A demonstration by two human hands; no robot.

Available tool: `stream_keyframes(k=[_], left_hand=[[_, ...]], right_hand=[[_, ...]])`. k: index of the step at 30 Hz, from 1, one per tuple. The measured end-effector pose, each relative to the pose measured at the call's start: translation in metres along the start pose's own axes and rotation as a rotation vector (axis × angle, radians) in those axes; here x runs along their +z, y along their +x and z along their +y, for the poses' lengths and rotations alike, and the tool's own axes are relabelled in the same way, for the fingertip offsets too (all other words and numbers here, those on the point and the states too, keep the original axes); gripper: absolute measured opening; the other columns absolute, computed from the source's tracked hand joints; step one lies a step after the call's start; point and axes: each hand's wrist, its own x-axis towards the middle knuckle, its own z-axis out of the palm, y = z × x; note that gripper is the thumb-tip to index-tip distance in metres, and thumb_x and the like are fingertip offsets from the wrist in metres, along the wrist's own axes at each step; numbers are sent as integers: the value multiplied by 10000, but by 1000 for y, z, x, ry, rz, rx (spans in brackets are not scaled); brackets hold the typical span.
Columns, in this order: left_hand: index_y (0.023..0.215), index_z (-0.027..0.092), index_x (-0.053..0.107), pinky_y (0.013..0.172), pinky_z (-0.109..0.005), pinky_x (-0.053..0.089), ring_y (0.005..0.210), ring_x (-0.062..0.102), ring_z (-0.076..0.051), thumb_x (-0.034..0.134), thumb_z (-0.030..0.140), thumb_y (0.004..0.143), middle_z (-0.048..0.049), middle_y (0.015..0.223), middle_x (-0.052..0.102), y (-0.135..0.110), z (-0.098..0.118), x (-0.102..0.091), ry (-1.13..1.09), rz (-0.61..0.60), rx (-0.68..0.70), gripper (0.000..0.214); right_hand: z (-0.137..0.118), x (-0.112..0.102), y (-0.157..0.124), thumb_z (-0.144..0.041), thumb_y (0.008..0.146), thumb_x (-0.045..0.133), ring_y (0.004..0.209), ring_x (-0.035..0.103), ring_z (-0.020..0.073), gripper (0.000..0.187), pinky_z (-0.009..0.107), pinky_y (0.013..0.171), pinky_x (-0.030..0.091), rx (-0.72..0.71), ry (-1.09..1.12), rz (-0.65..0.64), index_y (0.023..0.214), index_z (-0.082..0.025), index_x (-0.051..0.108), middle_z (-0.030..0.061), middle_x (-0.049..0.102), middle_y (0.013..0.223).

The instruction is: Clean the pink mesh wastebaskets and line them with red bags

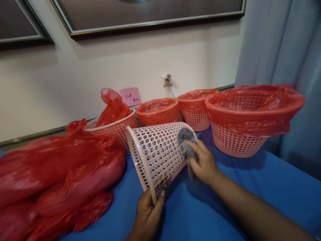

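A pale pink plastic basket [160, 150] with a perforated wall lies tilted on its side, its mouth facing left. My left hand [147, 211] grips its rim from below, thumb outside and some fingers behind the holes. Pressed to the wall near the basket's base is a grey cloth [186, 142], bunched up in my right hand [203, 160]. Part of the cloth hangs down below the hand, slightly blurred.
Red plastic bags [60, 174] heap on the left of the blue table [200, 214]. Behind stand a basket [120, 130] with a red bag inside and several red-lined baskets [238, 142]. A pink note [130, 96], a wall socket [167, 81] and a curtain [265, 47] are beyond.
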Motion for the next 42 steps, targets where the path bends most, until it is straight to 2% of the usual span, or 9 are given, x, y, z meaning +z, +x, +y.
stream_keyframes(k=[4,10,15,18,25,30,35,39,42], left_hand=[[1203,193,792,1123,-500,507,1221,698,-342,676,319,913,-129,1176,800,3,-1,4,44,-122,50,336],[1112,234,819,998,-418,595,1121,742,-309,600,195,902,-87,1108,819,7,4,12,101,-311,149,306],[967,214,825,709,-300,638,796,771,-264,788,310,798,-57,917,829,3,7,10,-36,-144,25,198],[1016,169,822,809,-337,644,855,771,-267,762,442,846,-98,975,827,1,5,6,-112,-26,-22,327],[1085,176,833,1081,-479,544,1127,736,-331,718,418,900,-130,1103,817,4,-4,1,-27,-53,-24,325],[1152,204,816,1035,-463,574,1100,745,-314,626,333,935,-116,1168,803,8,-3,7,66,-177,85,316],[1025,220,835,759,-353,652,827,763,-273,763,391,829,-74,928,825,7,8,9,-13,-232,52,269],[1050,187,818,741,-324,646,745,748,-234,773,468,835,-75,920,821,1,6,4,-110,-54,8,357],[1123,159,802,954,-393,612,995,762,-288,692,470,924,-120,1082,811,0,0,1,-88,-3,-67,385]], right_hand=[[29,-9,17,-249,879,537,1248,638,318,480,561,1104,504,251,-31,61,1346,-240,644,122,646,1332],[-40,-9,-14,-187,818,525,1339,568,313,660,515,1076,526,-443,139,-164,1478,-218,513,148,512,1511],[-70,-2,-29,-218,800,521,1111,659,269,634,429,879,606,-624,268,-213,1432,-162,528,164,593,1394],[-52,1,-24,-193,790,527,1144,654,278,612,449,921,599,-561,212,-220,1400,-193,567,145,589,1424],[27,-7,13,-245,881,541,1239,634,310,470,557,1113,491,257,-13,98,1339,-250,649,112,649,1311],[-7,-8,-3,-187,845,536,1377,540,317,606,540,1133,474,-134,48,-64,1447,-249,557,127,532,1501],[-63,-1,-26,-208,788,525,1124,653,272,616,445,895,597,-595,257,-234,1401,-169,554,157,584,1416],[-59,0,-24,-182,780,517,1057,665,251,552,411,843,607,-642,276,-261,1324,-163,608,152,619,1369],[-29,-1,-12,-160,808,518,1244,618,291,573,485,1010,562,-365,152,-139,1374,-201,600,144,570,1454]])
